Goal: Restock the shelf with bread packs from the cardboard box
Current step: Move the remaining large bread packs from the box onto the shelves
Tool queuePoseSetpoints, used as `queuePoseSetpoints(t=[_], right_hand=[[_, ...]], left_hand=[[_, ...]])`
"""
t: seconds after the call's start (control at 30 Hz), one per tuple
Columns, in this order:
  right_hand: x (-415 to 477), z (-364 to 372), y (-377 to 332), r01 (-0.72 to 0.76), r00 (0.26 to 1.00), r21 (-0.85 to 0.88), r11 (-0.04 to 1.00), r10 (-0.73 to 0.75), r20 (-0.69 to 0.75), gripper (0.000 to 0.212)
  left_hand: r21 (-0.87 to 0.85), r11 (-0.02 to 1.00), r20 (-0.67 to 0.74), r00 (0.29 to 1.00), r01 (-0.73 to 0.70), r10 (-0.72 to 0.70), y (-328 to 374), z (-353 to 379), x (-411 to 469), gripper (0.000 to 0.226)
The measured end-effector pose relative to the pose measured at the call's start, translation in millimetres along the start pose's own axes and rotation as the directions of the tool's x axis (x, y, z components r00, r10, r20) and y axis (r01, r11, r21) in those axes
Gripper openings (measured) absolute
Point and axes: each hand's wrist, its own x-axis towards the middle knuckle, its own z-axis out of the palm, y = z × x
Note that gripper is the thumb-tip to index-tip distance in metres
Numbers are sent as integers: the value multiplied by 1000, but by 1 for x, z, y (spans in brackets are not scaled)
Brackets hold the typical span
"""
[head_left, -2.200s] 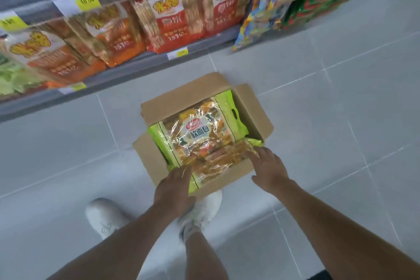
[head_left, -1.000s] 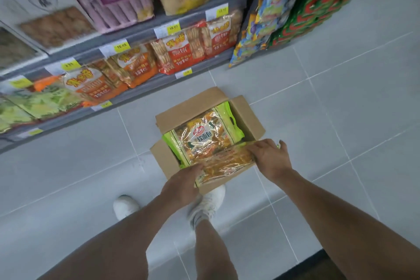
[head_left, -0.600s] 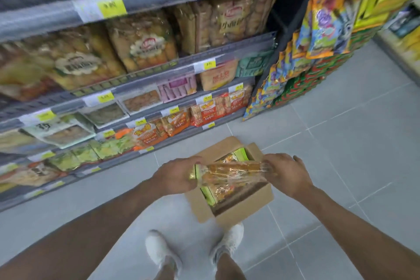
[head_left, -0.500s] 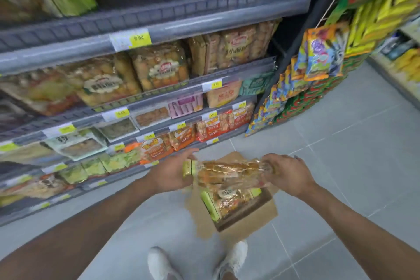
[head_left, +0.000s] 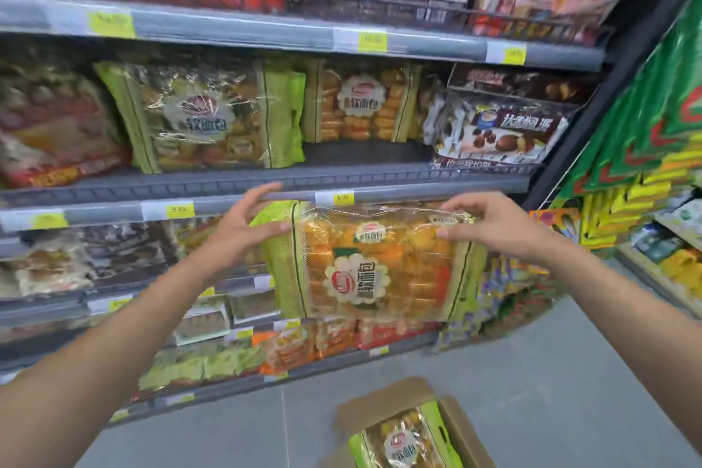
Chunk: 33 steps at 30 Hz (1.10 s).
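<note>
- The right hand [head_left: 494, 226] pinches the top right corner of the bread pack [head_left: 380, 266], with the thumb on the front film and the curled fingers hooked over the top seam. This is probably to stop the slippery wrapper sliding.
- The left hand [head_left: 237, 232] is spread. Its thumb lies across the pack's green left seam and its straight fingers fan upward behind that edge. I cannot tell whether they press the back of the pack.
- Held at both ends, the pack hangs flat, face toward the camera, with its label turned sideways. It is in the air just in front of the shelf [head_left: 380, 173] rail and a little below the shelf's deck, so it looks ready to be raised and pushed in.
- On that shelf stand two packs of the same kind: the left shelf pack [head_left: 201, 118] at the front edge and the right shelf pack [head_left: 357, 106] set farther back. The bare deck in front of the far one looks like the likeliest slot.
- To the right of that gap, chocolate cake bags [head_left: 501, 133] crowd the shelf, so the pack would need to go in narrow and upright.
- Near, on the floor, the cardboard box [head_left: 383, 397] sits open with a boxed pack [head_left: 404, 445] inside, so restocking is not finished.
</note>
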Motion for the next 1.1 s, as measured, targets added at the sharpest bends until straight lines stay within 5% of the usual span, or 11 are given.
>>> queuePoseSetpoints(t=[0.1,0.23,0.33,0.43,0.53,0.67,0.73,0.87,1.1], right_hand=[[11,-9,-48,77,997,-7,997,-76,2,33],[17,-10,-99,179,983,-27,983,-180,-38,26],[15,-3,-124,260,959,-59,964,-265,-101,20],[10,12,-136,371,896,-211,904,-408,-176,18],[2,30,-134,560,763,-354,750,-632,-133,22],[-6,42,-116,726,600,-433,534,-800,19,23],[-9,48,-104,721,578,-491,489,-815,37,32],[-13,64,-84,643,621,-552,530,-783,-29,50],[-8,91,-63,276,850,-414,867,-421,-315,114]], left_hand=[[-261,965,-69,997,13,-32,5,-30,-8,69],[-508,820,-35,945,263,-325,-22,-64,-31,85],[-454,603,186,732,656,-656,-58,-86,-52,108],[-433,435,473,610,789,-635,-63,-87,-66,109],[-511,472,489,694,718,-528,-44,-85,-68,82],[-544,654,152,828,526,-539,-35,-94,-55,68],[-558,673,140,854,486,-501,-28,-94,-55,56],[-628,680,92,903,380,-420,-10,-89,-53,57],[-637,754,-51,967,160,-248,13,-95,-47,51]])
